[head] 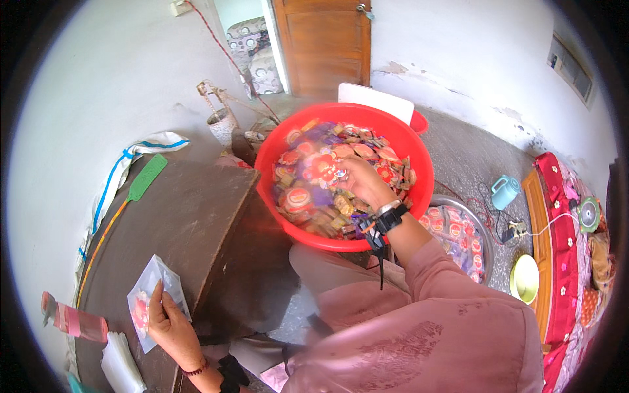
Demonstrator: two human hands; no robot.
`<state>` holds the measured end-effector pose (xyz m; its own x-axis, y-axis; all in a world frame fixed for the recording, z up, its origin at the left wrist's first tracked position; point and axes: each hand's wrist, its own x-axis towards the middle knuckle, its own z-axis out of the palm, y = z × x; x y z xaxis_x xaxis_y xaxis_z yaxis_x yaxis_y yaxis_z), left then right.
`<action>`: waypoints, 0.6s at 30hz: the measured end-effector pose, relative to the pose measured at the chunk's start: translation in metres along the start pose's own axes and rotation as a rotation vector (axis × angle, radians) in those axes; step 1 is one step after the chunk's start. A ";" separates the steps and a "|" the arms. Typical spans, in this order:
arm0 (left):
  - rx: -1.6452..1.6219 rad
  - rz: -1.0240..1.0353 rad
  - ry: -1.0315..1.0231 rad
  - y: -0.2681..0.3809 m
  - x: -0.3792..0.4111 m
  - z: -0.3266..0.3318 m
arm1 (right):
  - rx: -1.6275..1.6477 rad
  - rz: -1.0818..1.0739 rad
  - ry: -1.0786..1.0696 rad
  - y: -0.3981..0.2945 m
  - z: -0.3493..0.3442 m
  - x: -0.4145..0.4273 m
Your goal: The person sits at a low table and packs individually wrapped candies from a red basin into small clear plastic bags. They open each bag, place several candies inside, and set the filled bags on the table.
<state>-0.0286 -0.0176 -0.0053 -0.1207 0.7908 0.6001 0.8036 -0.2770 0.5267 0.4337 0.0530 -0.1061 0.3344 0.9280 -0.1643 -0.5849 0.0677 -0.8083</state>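
My left hand (169, 324) pinches a translucent plastic bag (153, 275) over the dark table at the lower left; a red flower-shaped item (141, 313) shows through it. Over a red plastic tub (422, 172), my right hand (361, 179) holds a red and gold flower-shaped item (324, 168) by its edge. Beneath that hand the tub is heaped with small wrapped pieces in gold, purple and red (344, 204). The right fingertips are partly hidden by the hand and slightly blurred. A black strap with a cord is around the right wrist.
The dark table (206, 196) holds a stack of clear bags (122, 363), a pink bottle (81, 322) and a green fly swatter (148, 177). Right of the tub are a metal basin (486, 240) of packed bags, a yellow-green bowl (525, 279), a teal jug (505, 192) and cords.
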 end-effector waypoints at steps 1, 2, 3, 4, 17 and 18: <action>-0.013 -0.011 -0.003 0.000 0.000 0.000 | 0.075 0.004 -0.093 0.002 0.004 0.000; -0.025 -0.023 -0.006 0.000 0.000 0.000 | 0.150 0.010 -0.187 0.004 0.006 -0.001; -0.037 -0.033 -0.009 -0.002 -0.001 0.000 | 0.227 0.015 -0.280 0.007 0.011 -0.002; -0.044 -0.009 0.035 -0.004 -0.001 0.004 | 0.289 0.011 -0.390 0.012 0.020 -0.002; -0.077 -0.005 0.073 0.007 -0.002 0.000 | 0.114 0.098 -0.684 0.036 0.197 -0.065; -0.076 0.000 0.075 0.008 -0.002 0.000 | 0.058 0.101 -0.688 0.041 0.208 -0.068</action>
<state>-0.0222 -0.0211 -0.0020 -0.1661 0.7484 0.6422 0.7576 -0.3200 0.5689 0.2335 0.0687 -0.0101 -0.2560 0.9509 0.1741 -0.6337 -0.0290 -0.7730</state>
